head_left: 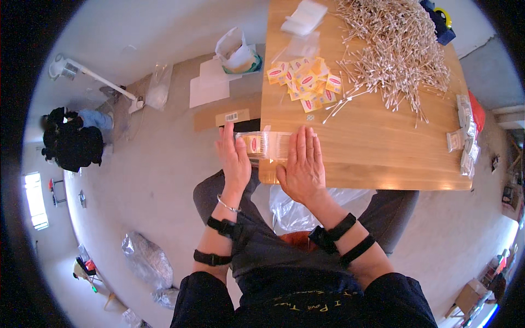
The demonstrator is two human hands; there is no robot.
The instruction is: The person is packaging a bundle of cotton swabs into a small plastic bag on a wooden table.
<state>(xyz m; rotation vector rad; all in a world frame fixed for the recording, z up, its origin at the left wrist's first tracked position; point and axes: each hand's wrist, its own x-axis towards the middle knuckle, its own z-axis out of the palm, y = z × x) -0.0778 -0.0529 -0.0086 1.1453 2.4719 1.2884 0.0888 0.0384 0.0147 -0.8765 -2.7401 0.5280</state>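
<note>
Black shirt (262, 300) fills bottom centre; mid-frame, left hand (236, 164) and right hand (304, 172), straight-fingered, neither clasped, flank a clear plastic packet (266, 145) containing a yellow card (253, 144).

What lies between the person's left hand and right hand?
In the head view, a clear packet with a yellow card inside lies between the left hand and right hand, jutting past the table's left edge.
</note>
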